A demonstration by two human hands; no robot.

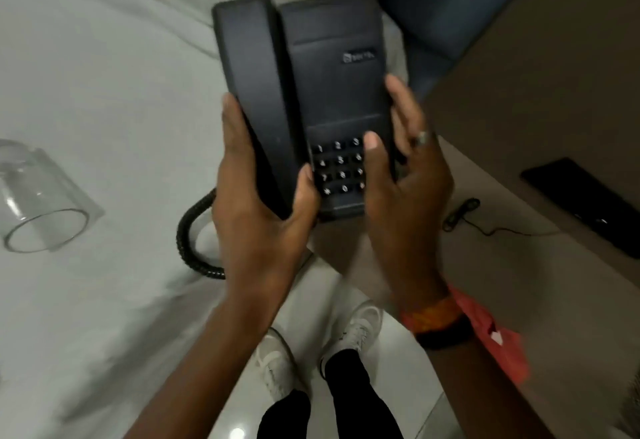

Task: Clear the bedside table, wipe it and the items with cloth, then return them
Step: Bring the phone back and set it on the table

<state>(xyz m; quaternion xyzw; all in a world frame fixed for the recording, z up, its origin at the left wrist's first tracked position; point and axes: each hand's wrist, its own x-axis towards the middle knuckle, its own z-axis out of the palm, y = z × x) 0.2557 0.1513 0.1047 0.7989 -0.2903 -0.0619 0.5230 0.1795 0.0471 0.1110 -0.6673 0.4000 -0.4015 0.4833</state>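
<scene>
Both hands hold the black phone [322,92] up over the bed edge. L hand [263,203] grips the handset side, R hand [401,196] grips the keypad side. Clear glass [38,199] lies tipped on the white bed sheet [114,75]. Red cloth [498,338] sits on the bedside table [485,265].

The black telephone [332,92] bears white keypad [341,166] digits: 1, 2, 3, 4, 5, 7, 8, 0 and a star. Its small brand label [359,56], far right, is too blurred to read.
</scene>
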